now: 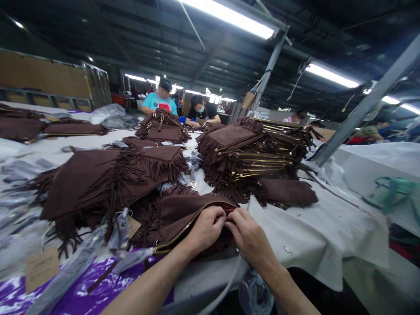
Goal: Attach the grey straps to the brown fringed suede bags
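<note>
Left hand [209, 224] and right hand [251, 236] pinch a flat, dark-brown, suede-like bag [177, 212]; loose stringy fringe [145, 215] left of them could jam its gold zipper [187, 226].

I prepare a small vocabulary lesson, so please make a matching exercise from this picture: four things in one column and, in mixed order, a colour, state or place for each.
Column 1
1. unzipped fringed bag
2. stack of fringed bags
3. glossy plastic sheet, bottom left
4. larger cardboard hang tag

Column 2
A. purple
B. piled in layers
C. light brown
D. at the left hand and right hand

Right pairs: 1-D, 2-B, 3-A, 4-C
</note>
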The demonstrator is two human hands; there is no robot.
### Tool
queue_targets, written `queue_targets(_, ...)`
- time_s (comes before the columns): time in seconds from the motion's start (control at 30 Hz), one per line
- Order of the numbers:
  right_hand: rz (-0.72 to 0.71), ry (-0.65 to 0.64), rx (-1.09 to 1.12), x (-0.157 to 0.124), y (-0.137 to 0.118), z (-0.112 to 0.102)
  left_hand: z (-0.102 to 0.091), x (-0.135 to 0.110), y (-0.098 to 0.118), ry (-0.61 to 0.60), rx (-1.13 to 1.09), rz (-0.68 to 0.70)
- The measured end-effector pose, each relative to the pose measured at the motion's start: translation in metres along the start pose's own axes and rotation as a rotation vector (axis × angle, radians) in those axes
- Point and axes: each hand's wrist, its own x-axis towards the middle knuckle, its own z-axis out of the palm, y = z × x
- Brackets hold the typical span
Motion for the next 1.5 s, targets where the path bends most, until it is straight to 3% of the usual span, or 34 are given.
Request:
queue_targets(0.1, 0.062, 0.061, 0.195, 0.022, -0.007, -0.012, -0.014, 0.004, 0.011, 0.173, 0.008, 0.059)
queue_targets(0.2, 0.252, 0.067, 0.412, 0.051, -0.008, -0.011, -0.026, 0.008, 0.012, 0.242, -0.269, -0.077)
queue_targets(0.27, 0.284, 0.04, 0.482, 0.068, -0.009, -0.004, -0.031, 0.009, 0.01, 0.164, -0.472, -0.215)
queue_targets(0.37, 0.249, -0.002, 0.488, 0.083, -0.015, 0.008, -0.038, 0.007, 0.006, -0.007, -0.591, -0.337)
queue_targets(0.53, 0.19, -0.107, 0.463, 0.092, -0.032, 0.014, -0.039, 0.004, 0.007, -0.094, -0.745, -0.359)
queue_targets(0.67, 0.285, -0.108, 0.616, 0.093, -0.033, 0.013, -0.035, 0.007, 0.004, -0.016, -0.872, -0.402)
queue_targets(0.83, 0.529, 0.151, 0.885, 0.074, -0.016, 0.006, -0.032, 0.008, -0.002, 0.106, -0.915, -0.464)
queue_targets(1.07, 0.523, -0.116, 0.913, 0.048, -0.018, 0.013, -0.023, 0.007, -0.006, 0.079, -0.835, -0.413)
queue_targets(1.3, 0.449, -0.066, 0.931, 0.053, -0.018, 0.023, -0.025, 0.006, -0.003, 0.073, -0.756, -0.396)
queue_targets(1.5, 0.518, -0.003, 1.036, 0.043, -0.012, 0.018, -0.029, 0.007, -0.004, 0.146, -0.757, -0.462)
